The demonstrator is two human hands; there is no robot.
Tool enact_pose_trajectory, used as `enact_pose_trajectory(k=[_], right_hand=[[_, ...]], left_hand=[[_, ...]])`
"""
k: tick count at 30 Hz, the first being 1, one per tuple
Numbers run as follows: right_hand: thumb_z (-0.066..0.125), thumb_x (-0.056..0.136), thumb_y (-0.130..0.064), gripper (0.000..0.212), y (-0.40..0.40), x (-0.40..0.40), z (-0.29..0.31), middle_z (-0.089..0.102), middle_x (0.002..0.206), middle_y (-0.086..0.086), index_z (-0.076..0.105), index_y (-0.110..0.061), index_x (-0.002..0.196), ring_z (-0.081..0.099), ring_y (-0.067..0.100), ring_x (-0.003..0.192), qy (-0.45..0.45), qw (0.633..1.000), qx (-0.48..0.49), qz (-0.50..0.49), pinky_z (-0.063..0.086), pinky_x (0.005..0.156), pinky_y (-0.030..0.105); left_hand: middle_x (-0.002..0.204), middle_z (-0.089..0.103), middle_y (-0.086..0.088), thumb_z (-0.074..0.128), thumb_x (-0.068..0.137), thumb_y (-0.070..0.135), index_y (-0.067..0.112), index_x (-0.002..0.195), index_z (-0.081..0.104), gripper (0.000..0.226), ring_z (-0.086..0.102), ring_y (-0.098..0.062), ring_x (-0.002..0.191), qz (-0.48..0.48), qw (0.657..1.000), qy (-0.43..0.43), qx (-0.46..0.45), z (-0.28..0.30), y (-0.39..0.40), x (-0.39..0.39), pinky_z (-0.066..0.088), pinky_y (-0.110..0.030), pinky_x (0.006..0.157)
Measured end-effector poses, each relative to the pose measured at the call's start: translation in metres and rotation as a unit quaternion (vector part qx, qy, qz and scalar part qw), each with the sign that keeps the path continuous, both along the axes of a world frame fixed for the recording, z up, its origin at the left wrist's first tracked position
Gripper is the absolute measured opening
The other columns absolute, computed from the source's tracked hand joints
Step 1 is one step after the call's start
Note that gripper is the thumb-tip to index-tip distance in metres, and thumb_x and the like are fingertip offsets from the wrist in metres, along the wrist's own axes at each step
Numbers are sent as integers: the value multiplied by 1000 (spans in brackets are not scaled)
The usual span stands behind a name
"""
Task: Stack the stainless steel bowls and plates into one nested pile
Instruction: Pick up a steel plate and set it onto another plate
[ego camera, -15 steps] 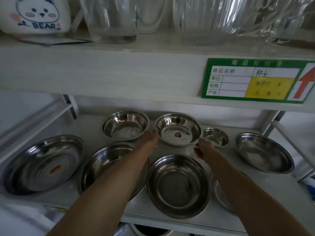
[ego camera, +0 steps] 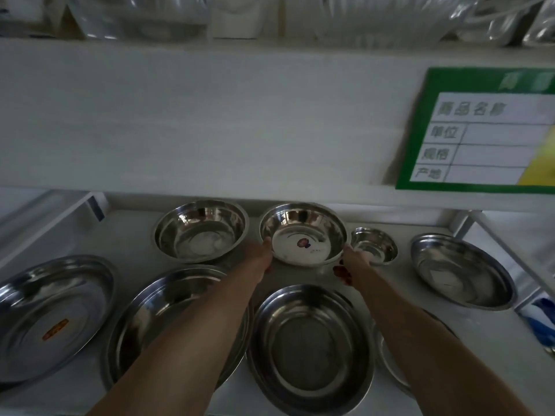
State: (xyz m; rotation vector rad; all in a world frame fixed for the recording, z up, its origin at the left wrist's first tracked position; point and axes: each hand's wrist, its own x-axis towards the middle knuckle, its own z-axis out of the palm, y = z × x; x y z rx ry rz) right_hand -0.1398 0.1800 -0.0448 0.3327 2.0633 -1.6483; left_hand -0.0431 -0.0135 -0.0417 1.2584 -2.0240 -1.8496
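A steel bowl with a small sticker inside (ego camera: 303,234) sits at the back middle of the shelf. My left hand (ego camera: 260,255) grips its left rim and my right hand (ego camera: 350,262) holds its right side. Left of it stands a second deep bowl (ego camera: 201,231); right of it a tiny bowl (ego camera: 374,244). A shallow plate (ego camera: 459,270) lies far right. In front lie a large plate with an orange sticker (ego camera: 45,316), a wide bowl (ego camera: 168,313) under my left forearm, an oval dish (ego camera: 310,346), and a plate (ego camera: 390,364) mostly hidden by my right forearm.
The white shelf board (ego camera: 129,235) carries all the steel ware. The upper shelf's front edge (ego camera: 210,115) hangs low over the back row, with a green price label (ego camera: 480,130) at right. Glassware stands on top. Metal shelf rails run along both sides.
The camera has moved closer and tilted down. Both hands have closed in on the stickered bowl's sides; the right hand now touches it.
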Motion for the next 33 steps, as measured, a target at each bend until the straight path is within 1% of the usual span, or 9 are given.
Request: enact_pose_trajectory(k=[5, 8, 11, 15, 18, 22, 25, 30, 33], right_hand=[[45, 93, -44, 36, -9, -4, -8, 55, 68, 8, 60, -11, 97, 53, 20, 50, 17, 1000, -24, 4, 41, 41, 22], [45, 96, -40, 35, -11, -7, -14, 59, 74, 9, 60, -11, 109, 58, 21, 60, 30, 999, -40, 2, 47, 47, 27], [46, 99, -35, 34, -12, -7, -17, 63, 86, 8, 58, -12, 121, 62, 21, 75, 44, 997, -62, -3, 48, 54, 28], [44, 101, -34, 39, -13, -5, -19, 63, 100, 10, 55, -11, 129, 57, 17, 78, 81, 996, -24, -2, 43, 55, 26], [42, 100, -28, 29, -16, -5, -17, 63, 104, 17, 58, -11, 118, 59, 24, 82, 84, 996, -22, -8, 51, 63, 32], [43, 97, -23, 25, -18, -5, -11, 59, 73, 13, 52, -12, 76, 57, 24, 61, 67, 997, -23, -24, 49, 56, 34], [42, 98, -24, 29, -18, -3, -4, 59, 65, 11, 55, -10, 76, 55, 20, 51, 86, 996, -9, -17, 46, 48, 29], [39, 99, -25, 30, -17, 1, 12, 59, 65, 11, 56, -11, 78, 54, 19, 52, 103, 995, -12, -5, 43, 46, 28], [40, 98, -25, 29, -16, 5, 24, 58, 65, 10, 58, -9, 81, 53, 18, 52, 115, 993, -11, -1, 42, 47, 26]], left_hand=[[116, 60, -16, 33, 98, 48, 6, 136, 43, 57, 52, -16, 73, 7, 1000, 10, 17, -5, 0, -9, 39, -24, 50], [87, 60, -8, 32, 98, 50, 5, 128, 52, 58, 52, -14, 67, 1, 999, 7, 37, -11, -3, -16, 43, -24, 54], [78, 58, -9, 32, 98, 49, 3, 118, 57, 55, 53, -18, 63, 15, 998, 10, 52, -16, -6, -21, 47, -30, 60], [69, 54, -5, 35, 98, 45, 2, 119, 56, 52, 50, -15, 56, 33, 998, 22, 54, -21, -7, -22, 43, -25, 51], [70, 50, -2, 35, 100, 40, 1, 126, 52, 50, 45, -11, 58, 36, 999, 18, 24, -19, -6, -22, 38, -23, 51], [80, 60, -14, 34, 101, 36, -4, 120, 56, 49, 50, -16, 53, 32, 998, 33, 34, -12, -6, -21, 44, -24, 45], [67, 54, -12, 32, 102, 30, -8, 119, 55, 47, 49, -17, 47, 32, 998, 49, 36, -3, -4, -17, 37, -15, 27], [92, 60, -23, 34, 102, 28, -8, 119, 55, 45, 54, -19, 54, 30, 995, 81, 56, 14, -1, -11, 42, -15, 29], [88, 62, -22, 40, 101, 27, -8, 116, 57, 42, 57, -19, 53, 42, 993, 99, 46, 26, 0, -6, 46, -17, 31]])
